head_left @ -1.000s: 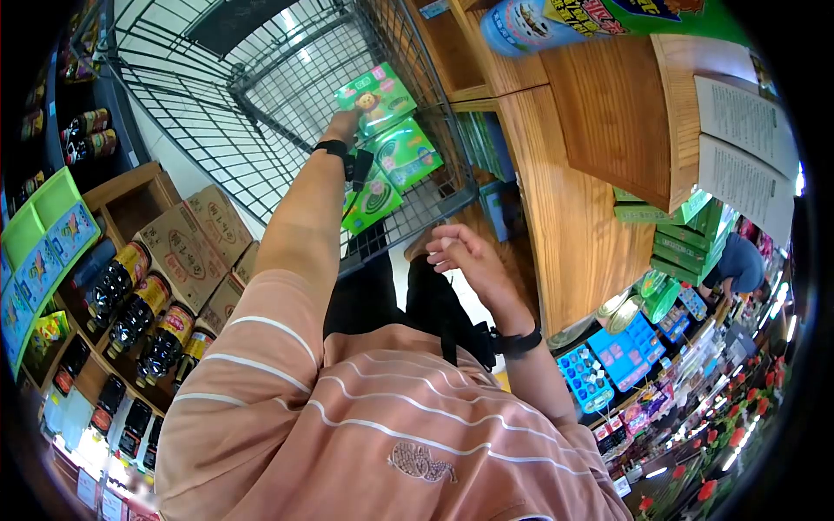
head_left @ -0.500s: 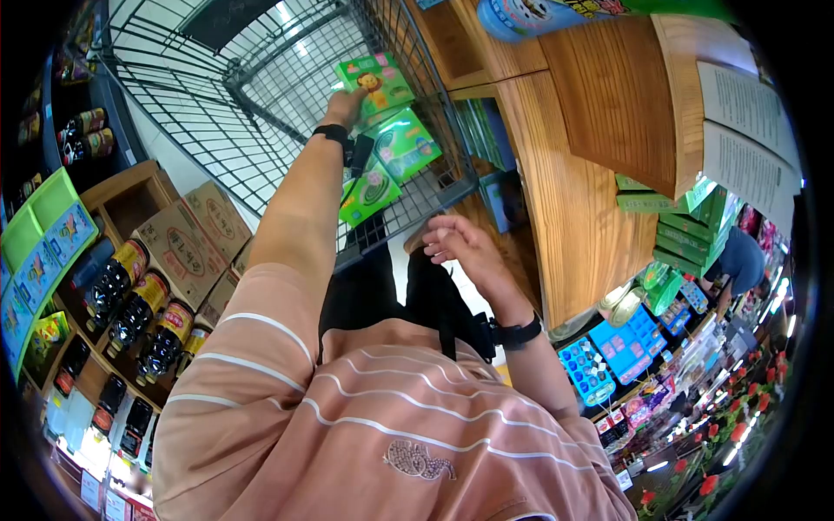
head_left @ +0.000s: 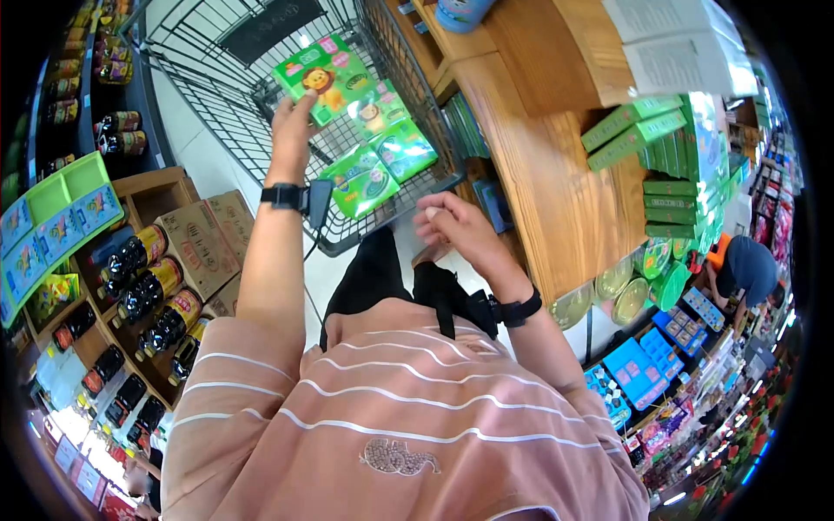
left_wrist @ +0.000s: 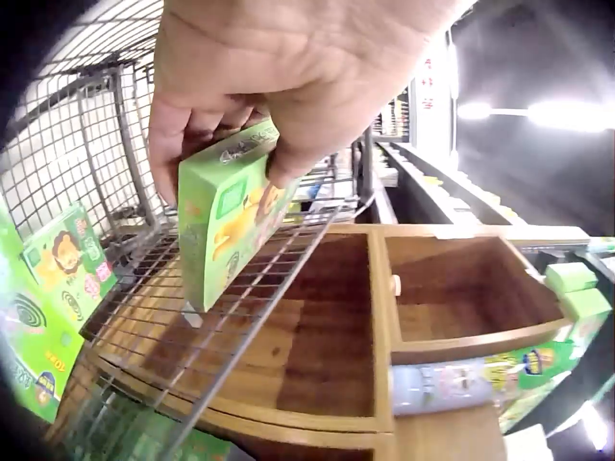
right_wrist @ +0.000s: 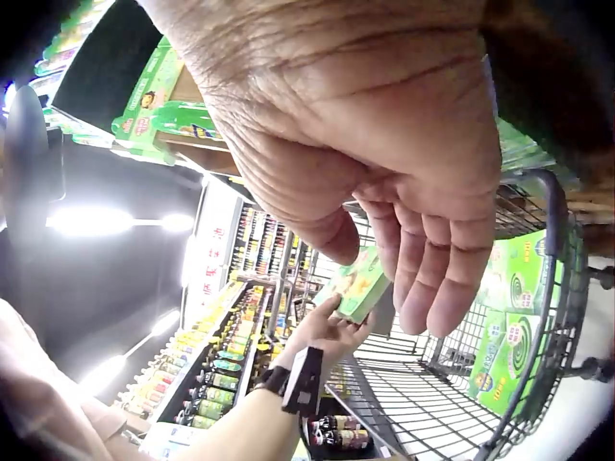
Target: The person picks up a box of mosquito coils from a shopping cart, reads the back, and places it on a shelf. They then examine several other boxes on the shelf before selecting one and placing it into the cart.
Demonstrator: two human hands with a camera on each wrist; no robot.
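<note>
In the head view my left hand [head_left: 293,130] pinches a green mosquito coil box [head_left: 323,80] with a lion picture and a dark spiral, raised over the shopping cart [head_left: 204,117]. The left wrist view shows the thumb on one face of the box and the fingers on the other. Below it in the cart lie more green boxes [head_left: 365,187], one with a lion. My right hand [head_left: 465,230] is empty, fingers loosely bent, near the cart's near right corner. The right wrist view shows its palm and several relaxed fingers.
A wooden shelf unit [head_left: 521,130] with stacked green boxes [head_left: 669,161] stands close on the right. On the left are cardboard cartons [head_left: 195,247] and dark bottles [head_left: 149,291] in wooden bins. Further off at the right, a person [head_left: 749,269] bends over.
My left hand has lifted the lion-faced box up and to the left, uncovering another lion box beneath. The head view has shifted; the right hand stays about where it was.
</note>
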